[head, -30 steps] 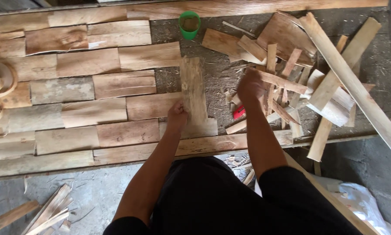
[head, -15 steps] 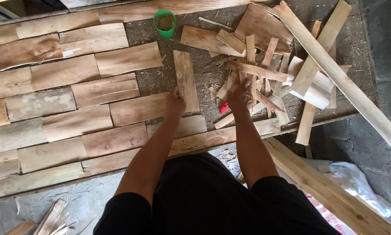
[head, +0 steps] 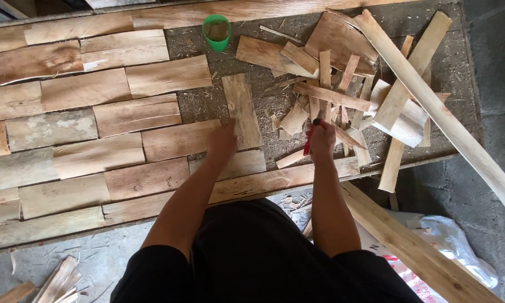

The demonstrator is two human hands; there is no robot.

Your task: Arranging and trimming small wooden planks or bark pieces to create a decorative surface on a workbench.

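My left hand [head: 223, 140] rests on the lower end of an upright wooden slat [head: 241, 109], which lies across the right edge of the laid wood pieces [head: 95, 123]. My right hand [head: 322, 140] is closed around a red-handled tool [head: 308, 143] at the near edge of a heap of wood offcuts [head: 342, 84]. The tool's working end is hidden by my hand and the scraps.
A green cup [head: 216, 31] stands at the back of the workbench [head: 275, 45]. A long curved strip [head: 432, 106] crosses the heap to the right. A plank [head: 409, 247] and a white plastic bag [head: 443, 252] lie on the floor at right, scraps [head: 56, 280] at left.
My right hand has drawn back from the offcut heap toward me, the red tool in its grip. My left hand stays at the upright slat.
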